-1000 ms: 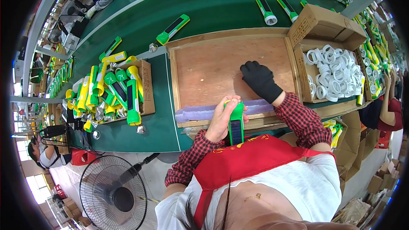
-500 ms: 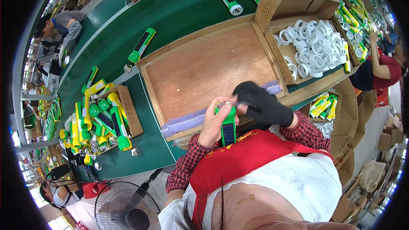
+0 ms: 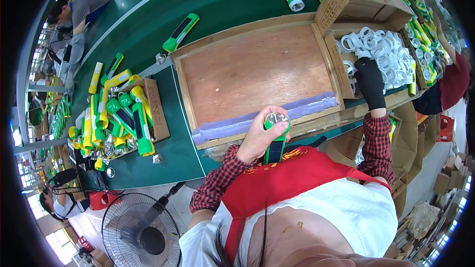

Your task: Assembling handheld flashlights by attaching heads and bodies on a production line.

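Inside the box (image 3: 366,1), white rings (image 3: 385,60)

Cannot make out the finger ends of the gloved right hand (image 3: 370,78) among the white rings (image 3: 384,52), nor any grip there. Cannot see the lower end of the green flashlight (image 3: 275,152) (behind the red apron (image 3: 269,185)).

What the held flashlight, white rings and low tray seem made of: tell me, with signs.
Held flashlight: probably plastic, given its smooth, bright green shell; its reflector is mirror-bright, perhaps metal or metal-coated plastic.
White rings: likely moulded plastic, smooth and alike in shape.
Low tray: apparently wood or plywood, its brown floor streaked and softly shiny.
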A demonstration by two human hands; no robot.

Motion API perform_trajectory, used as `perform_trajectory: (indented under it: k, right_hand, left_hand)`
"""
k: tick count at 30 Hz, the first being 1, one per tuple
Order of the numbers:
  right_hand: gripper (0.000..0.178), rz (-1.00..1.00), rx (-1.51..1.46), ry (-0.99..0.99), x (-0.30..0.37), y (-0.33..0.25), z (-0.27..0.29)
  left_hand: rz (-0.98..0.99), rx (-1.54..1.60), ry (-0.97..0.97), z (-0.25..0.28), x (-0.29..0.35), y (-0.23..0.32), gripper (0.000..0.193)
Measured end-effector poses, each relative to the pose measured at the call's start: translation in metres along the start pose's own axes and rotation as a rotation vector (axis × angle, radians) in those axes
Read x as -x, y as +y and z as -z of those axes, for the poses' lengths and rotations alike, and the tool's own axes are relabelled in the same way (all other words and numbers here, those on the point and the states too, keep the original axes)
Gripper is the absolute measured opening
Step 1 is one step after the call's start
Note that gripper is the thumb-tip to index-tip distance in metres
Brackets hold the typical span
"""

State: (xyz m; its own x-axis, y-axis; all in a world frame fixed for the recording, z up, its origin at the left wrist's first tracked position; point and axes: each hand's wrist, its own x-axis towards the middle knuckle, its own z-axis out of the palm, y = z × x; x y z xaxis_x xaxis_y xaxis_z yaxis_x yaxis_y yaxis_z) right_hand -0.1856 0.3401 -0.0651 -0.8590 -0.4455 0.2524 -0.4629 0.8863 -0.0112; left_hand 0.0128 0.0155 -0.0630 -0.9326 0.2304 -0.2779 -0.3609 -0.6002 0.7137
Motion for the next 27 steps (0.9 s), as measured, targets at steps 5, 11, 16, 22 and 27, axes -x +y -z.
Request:
perform_trajectory:
  k: [5, 11, 16, 22, 27]
  right_hand:
    - [0.032, -0.027, -0.438, 0.252, -0.019, -0.054, 0.034]
    - [0.033, 0.3, -1.02, -0.126, -0.017, -0.167, 0.041]
    - [0.029, 0.509, -1.182, -0.604, -0.025, -0.186, 0.042]
    - [0.029, 0.535, -1.369, -0.716, -0.03, -0.19, 0.036]
    - [0.029, 0.202, -1.42, -1.111, -0.039, -0.192, 0.055]
  left_hand:
    - [0.025, -0.051, -0.012, -0.002, 0.002, 0.0, 0.04]
    - [0.054, -0.04, -0.157, -0.005, 0.003, 0.001, 0.046]
    - [0.076, -0.041, -0.153, -0.001, 0.006, 0.001, 0.049]
    - [0.074, -0.033, -0.171, -0.001, 0.007, 0.002, 0.045]
    - [0.051, -0.057, -0.202, -0.001, 0.006, 0.002, 0.044]
